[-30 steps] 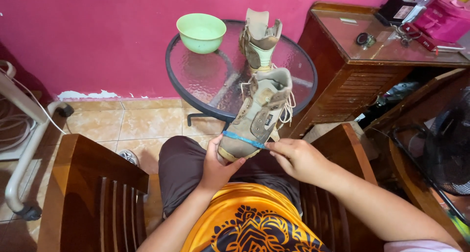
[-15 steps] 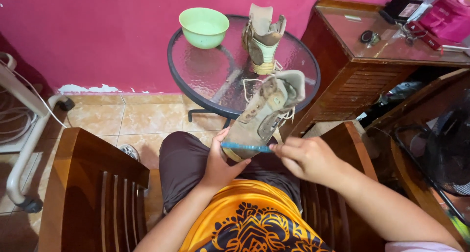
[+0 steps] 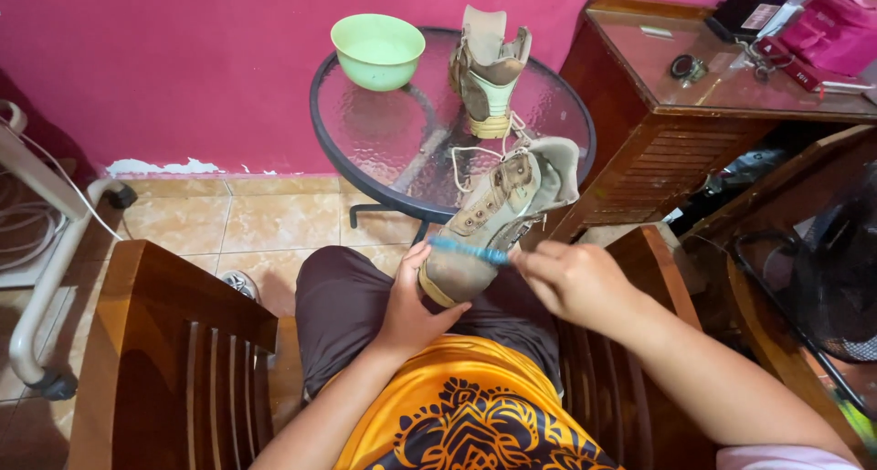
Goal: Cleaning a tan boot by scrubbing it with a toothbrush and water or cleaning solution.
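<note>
— Where's the tan boot [image 3: 498, 219]?
— Over the lap, toe cupped in the left hand [image 3: 411, 310], its grip closed around it.
— And the right hand [image 3: 571, 278]?
— Grip pinched on a blue brush [image 3: 468, 249] across the toe. The second boot [image 3: 489, 73] stands on the glass tabletop [image 3: 384, 141].

The scene is evenly and softly lit, with no hard shadows. A pale glare lies on the round glass table [image 3: 384, 132] toward 12 o'clock. Lines bend at 3 and 9 o'clock edges. The right hand [image 3: 571, 283] looks slightly blurred.
</note>
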